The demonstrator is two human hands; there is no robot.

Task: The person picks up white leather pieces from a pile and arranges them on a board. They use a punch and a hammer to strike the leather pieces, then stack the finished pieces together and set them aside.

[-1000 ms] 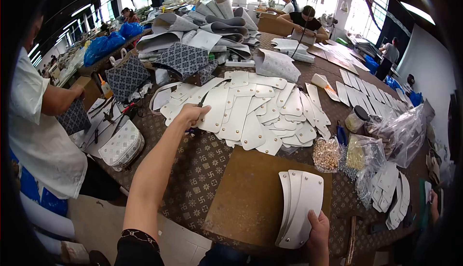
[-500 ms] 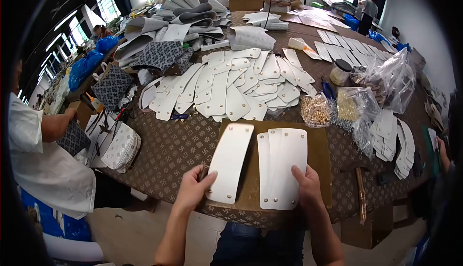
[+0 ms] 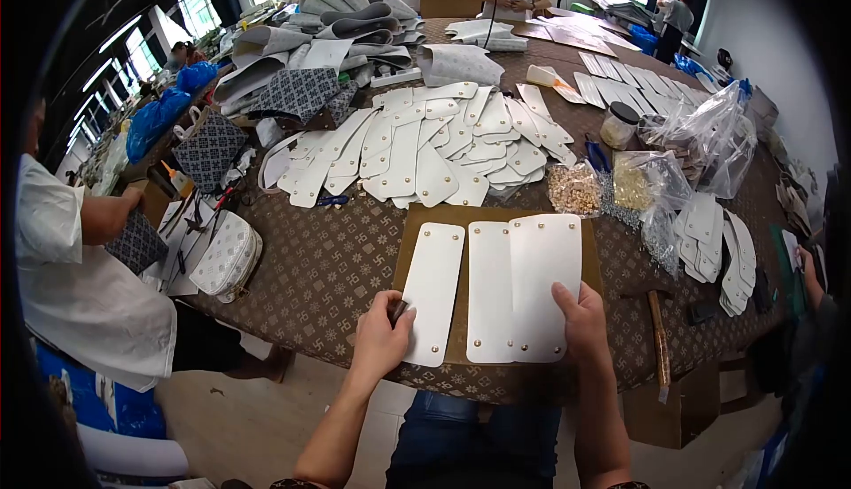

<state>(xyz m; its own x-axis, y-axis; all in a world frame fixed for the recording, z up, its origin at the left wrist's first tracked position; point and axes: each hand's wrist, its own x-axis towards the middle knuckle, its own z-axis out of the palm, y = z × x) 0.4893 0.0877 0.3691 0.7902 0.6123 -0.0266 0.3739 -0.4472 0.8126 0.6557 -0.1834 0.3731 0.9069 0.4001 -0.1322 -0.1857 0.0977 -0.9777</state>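
Several white panels with brass-coloured rivets at the corners lie in front of me on a brown board (image 3: 589, 267). My left hand (image 3: 383, 336) is closed around a short dark rod-like tool (image 3: 399, 312), its thumb at the lower left edge of the left panel (image 3: 433, 294). My right hand (image 3: 581, 322) grips the right panel (image 3: 542, 276) by its lower right side, thumb on top. That panel overlaps the middle panel (image 3: 488, 289), which lies flat. The fingers under the right panel are hidden.
Beyond the board lies a heap of riveted white pieces (image 3: 434, 148). Rivets in plastic bags (image 3: 574, 189), a lidded jar (image 3: 620, 124) and a hammer (image 3: 658, 338) are on the right. A white case (image 3: 227, 254) and a person in white (image 3: 93, 285) are on the left.
The right panel has moved right and up, fanning away from the middle panel. The left panel, earlier held tilted, now lies more upright on the board. My left hand has shifted slightly right.
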